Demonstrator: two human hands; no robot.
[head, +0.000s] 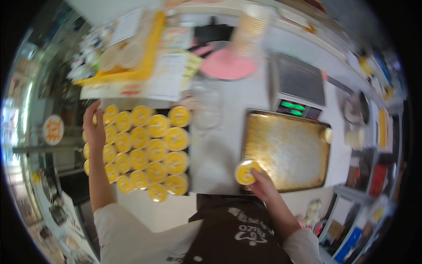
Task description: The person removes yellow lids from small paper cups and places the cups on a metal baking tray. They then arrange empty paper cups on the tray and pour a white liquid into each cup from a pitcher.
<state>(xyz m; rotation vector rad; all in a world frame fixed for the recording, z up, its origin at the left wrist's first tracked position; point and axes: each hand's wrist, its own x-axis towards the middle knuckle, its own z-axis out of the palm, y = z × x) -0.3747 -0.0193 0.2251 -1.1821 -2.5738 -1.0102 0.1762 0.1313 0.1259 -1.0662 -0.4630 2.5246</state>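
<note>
My right hand grips a small round cup with a yellow lid over the near left corner of a metal baking tray. On the left, several like yellow-lidded cups stand in close rows on a dark tray or board, partly hidden under them. My left hand is at the far left side of these rows, fingers pointing away from me. A bit of yellow shows by its fingers, but blur hides whether it holds a cup. My left forearm covers part of the leftmost rows.
Behind the baking tray stands a digital scale with a lit display. Stacked cups rise beside a pink round item. A yellow crate, papers and a clear plastic container are farther back. Metal shelving is at right.
</note>
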